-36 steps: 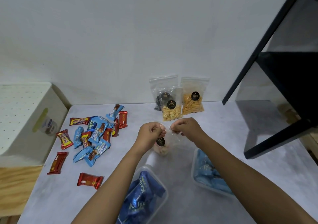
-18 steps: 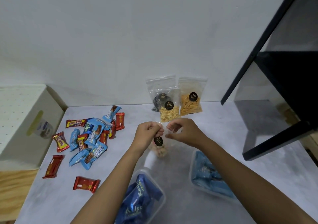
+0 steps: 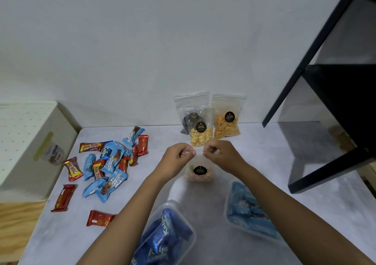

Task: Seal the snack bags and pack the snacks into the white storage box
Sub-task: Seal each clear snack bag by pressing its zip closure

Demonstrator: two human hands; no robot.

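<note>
Fingers: left fingers [image 3: 188,150] and right fingers [image 3: 209,149] curled; each set pinches the top strip of the snack bag [image 3: 200,171]; the two pinches sit close together near the strip's middle
Hands: left hand [image 3: 176,157] and right hand [image 3: 222,155] raised over the worktop [image 3: 274,163], near its centre
Snack bag: clear, round black label, pale biscuits in the bottom; hangs upright from the pinches; whether its base touches the worktop we cannot tell
Step in hand: closing the zip strip, as we judge it
Method advised: we would line up both lips, press from the middle outward to each corner, let trapped air out first, then run along once more to check
Risk: a skipped corner leaves the bag open
Other bags [image 3: 227,122]: three, standing against the wall; sealed or not, we cannot tell
Tubs: two clear ones near us, left tub [image 3: 175,203] and right tub [image 3: 227,203], holding blue packets
Loose bars [image 3: 109,163]: red and blue, scattered on the left
White storage box [image 3: 30,142]: beside the worktop's left edge, well apart from the hands
</note>
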